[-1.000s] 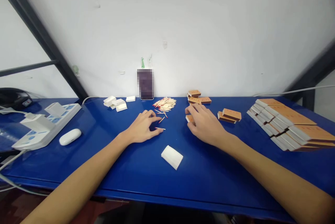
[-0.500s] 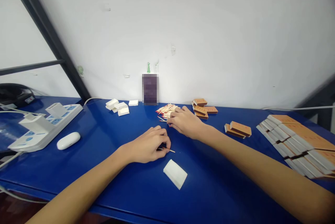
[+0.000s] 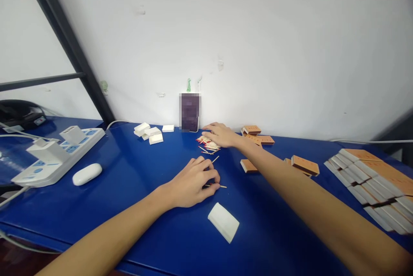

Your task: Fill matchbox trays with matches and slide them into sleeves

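Note:
My left hand (image 3: pixel 195 182) rests on the blue table with its fingers curled. Matchsticks (image 3: pixel 223 186) stick out from between its thumb and index finger; how many it holds is hidden. Beyond its fingertips lies a loose match (image 3: pixel 215 159). My right hand (image 3: pixel 221 134) reaches over the back of a heap of red-tipped matches (image 3: pixel 209 145), fingers stretched out and apart, palm down. Nothing shows in its grip. Nearer to me than the left hand sits a white matchbox tray (image 3: pixel 223 222), apart from both hands.
Several white trays (image 3: pixel 156 139) lie at the back left. Orange matchboxes (image 3: pixel 267 139) are scattered beyond and beside my right forearm, with a large stack (image 3: pixel 371 177) at far right. On the left are a power strip (image 3: pixel 54 160) and a white oval case (image 3: pixel 87 174).
My right hand has gone from the near side of the match heap to its far side, and its fingers have straightened. The left hand keeps its curl. The view has shifted slightly.

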A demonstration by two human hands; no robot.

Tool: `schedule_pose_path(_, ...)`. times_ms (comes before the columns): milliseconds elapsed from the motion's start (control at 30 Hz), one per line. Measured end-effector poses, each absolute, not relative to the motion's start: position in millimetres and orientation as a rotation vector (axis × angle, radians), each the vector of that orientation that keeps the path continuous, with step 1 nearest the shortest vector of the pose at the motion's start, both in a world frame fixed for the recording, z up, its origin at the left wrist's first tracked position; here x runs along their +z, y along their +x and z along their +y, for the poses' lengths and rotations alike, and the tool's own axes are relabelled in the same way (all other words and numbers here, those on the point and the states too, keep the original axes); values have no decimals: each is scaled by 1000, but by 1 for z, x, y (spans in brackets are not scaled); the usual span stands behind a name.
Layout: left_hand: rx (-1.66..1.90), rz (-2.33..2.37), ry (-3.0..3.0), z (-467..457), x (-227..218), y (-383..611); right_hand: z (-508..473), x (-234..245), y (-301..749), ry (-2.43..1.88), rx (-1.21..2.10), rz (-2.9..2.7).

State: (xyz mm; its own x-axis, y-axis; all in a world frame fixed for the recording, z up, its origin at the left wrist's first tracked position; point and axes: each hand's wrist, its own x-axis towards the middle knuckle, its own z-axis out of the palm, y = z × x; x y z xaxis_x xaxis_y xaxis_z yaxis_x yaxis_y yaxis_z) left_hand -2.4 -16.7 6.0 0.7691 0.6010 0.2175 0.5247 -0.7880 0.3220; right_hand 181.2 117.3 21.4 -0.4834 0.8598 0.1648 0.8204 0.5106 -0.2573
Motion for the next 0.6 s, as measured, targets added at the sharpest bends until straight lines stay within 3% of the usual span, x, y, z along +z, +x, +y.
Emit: schedule_pose_path(600, 478, 895, 2733, -14, 3, -4, 120, 0, 183, -1297, 460, -2587)
